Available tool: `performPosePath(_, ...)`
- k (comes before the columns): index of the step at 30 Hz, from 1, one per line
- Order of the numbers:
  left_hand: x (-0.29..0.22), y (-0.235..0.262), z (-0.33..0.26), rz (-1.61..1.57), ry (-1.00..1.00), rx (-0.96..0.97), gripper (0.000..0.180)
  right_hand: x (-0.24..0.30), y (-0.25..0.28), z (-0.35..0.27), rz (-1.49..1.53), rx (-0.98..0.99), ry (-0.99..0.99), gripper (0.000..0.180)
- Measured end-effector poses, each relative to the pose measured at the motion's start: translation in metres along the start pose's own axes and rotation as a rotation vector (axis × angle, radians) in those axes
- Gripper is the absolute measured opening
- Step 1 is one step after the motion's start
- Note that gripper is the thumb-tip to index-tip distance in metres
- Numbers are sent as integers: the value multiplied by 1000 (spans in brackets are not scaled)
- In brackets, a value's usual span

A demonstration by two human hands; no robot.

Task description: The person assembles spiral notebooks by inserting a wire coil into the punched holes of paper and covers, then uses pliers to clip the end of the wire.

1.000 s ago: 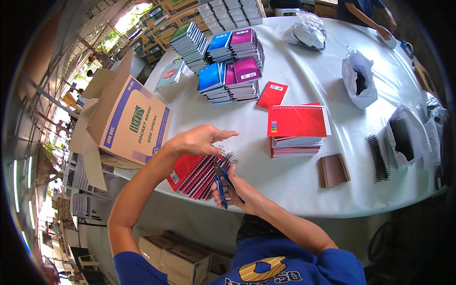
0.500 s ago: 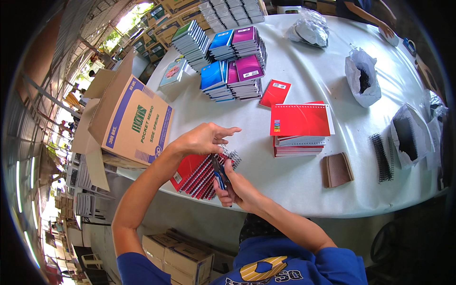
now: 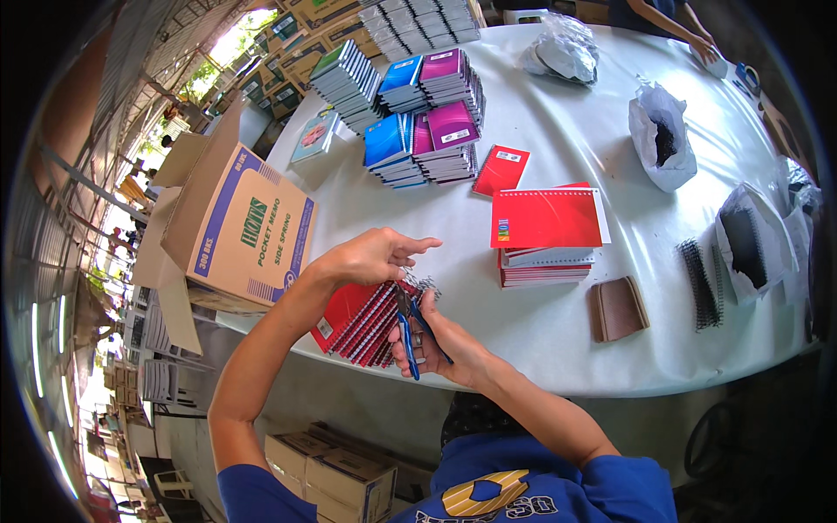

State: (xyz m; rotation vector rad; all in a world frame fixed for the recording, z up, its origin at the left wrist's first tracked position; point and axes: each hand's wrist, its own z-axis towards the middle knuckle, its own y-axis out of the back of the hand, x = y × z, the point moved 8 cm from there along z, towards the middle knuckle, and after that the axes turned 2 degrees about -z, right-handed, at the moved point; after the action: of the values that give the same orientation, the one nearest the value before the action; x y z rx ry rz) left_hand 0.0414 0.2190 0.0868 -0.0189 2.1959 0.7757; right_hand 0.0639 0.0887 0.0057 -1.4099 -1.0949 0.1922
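Observation:
In my right hand (image 3: pixel 440 349) is a pair of blue-handled pliers (image 3: pixel 410 327), its handles spread and its jaws up at the wire ends of a fanned stack of red spiral notebooks (image 3: pixel 359 324). This stack lies at the near table edge with its coils showing. Over its upper end bends my left hand (image 3: pixel 377 254), forefinger stretched to the right and the other fingers curled down near loose wire ends (image 3: pixel 420 281). Its thumb is hidden; I see nothing held in it. To the right stands a pile of red notebooks (image 3: pixel 549 218), with one red notebook (image 3: pixel 500 170) lying behind.
An open cardboard carton (image 3: pixel 248 222) stands left. Blue notebooks (image 3: pixel 390 139) and purple notebooks (image 3: pixel 453 122) are piled at the back. On the right lie a brown cardboard piece (image 3: pixel 620 311), black coils (image 3: pixel 700 283) and white bags (image 3: pixel 663 139). Another person's hand (image 3: pixel 703 48) is far right.
The pliers have turned in my right hand, and their handles now show spread apart. My left hand has hardly moved. The whole view has shifted slightly.

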Motion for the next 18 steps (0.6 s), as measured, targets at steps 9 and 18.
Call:
performPosePath(9,-17,-11,15,309,87,106,74,-11,3,9,305,460,-40,76)
performPosePath(18,-8,-10,19,283,80,121,75,0,12,-5,-75,-54,11,80)
